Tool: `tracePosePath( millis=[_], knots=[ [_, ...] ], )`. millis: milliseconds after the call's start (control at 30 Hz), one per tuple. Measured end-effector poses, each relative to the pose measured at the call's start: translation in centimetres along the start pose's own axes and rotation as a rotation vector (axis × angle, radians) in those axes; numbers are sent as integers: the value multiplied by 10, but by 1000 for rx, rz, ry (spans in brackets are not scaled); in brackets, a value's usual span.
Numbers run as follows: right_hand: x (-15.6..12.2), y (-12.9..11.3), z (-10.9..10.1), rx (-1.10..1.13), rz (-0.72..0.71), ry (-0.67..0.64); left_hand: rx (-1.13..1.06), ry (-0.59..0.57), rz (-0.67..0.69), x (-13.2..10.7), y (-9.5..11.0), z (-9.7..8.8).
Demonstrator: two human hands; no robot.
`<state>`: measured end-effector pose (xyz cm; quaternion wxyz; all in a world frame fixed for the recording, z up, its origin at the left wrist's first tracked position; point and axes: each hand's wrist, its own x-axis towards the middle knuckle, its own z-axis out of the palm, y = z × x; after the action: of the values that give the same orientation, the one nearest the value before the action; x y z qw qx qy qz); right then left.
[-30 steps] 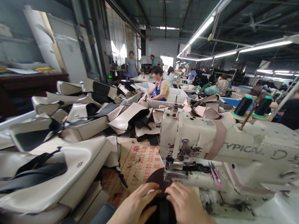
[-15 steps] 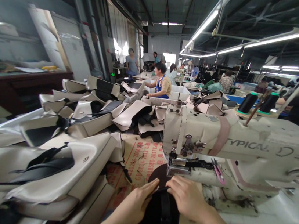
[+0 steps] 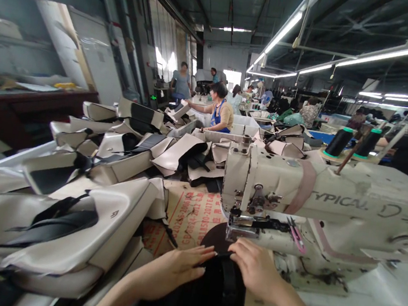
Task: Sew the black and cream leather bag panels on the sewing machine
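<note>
Head view | black fabric piece is lain at the sewing machine, under its needle head | left hand is pressed flat, fingers spread, so the piece is steadied | right hand is curled, edge pinched near presser foot | white bin behind: contents unclear | cream-and-black covers are heaped left.

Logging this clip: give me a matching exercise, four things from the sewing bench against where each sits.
Things:
1. left hand
2. right hand
3. thread cones
4. cream covers

Places:
A. on top of the sewing machine
B. heaped left of the machine
C. flat on the black piece, left side
D. on the black piece just below the needle area

Pairs: 1-C, 2-D, 3-A, 4-B
</note>
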<state>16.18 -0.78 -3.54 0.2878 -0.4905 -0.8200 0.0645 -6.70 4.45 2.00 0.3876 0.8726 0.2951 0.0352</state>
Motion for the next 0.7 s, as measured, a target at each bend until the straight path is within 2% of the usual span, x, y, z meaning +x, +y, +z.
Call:
tracePosePath(
  millis=[167,233,333,400,533,600,700],
  knots=[
    [1,-4,0,35,29,11,37,218,-107,2,-16,34],
    [2,-6,0,41,30,9,-18,247,-130,7,-22,45],
    [2,-5,0,41,38,9,-132,231,-115,13,-28,52],
    [2,-3,0,37,44,11,-136,211,-104,18,-29,51],
    [1,1,-1,26,31,3,13,189,-100,27,-24,45],
    [0,0,-1,25,11,-6,130,115,-62,31,-19,36],
    [-2,-3,1,33,0,-7,285,-54,-19,34,-9,18]
  ],
)
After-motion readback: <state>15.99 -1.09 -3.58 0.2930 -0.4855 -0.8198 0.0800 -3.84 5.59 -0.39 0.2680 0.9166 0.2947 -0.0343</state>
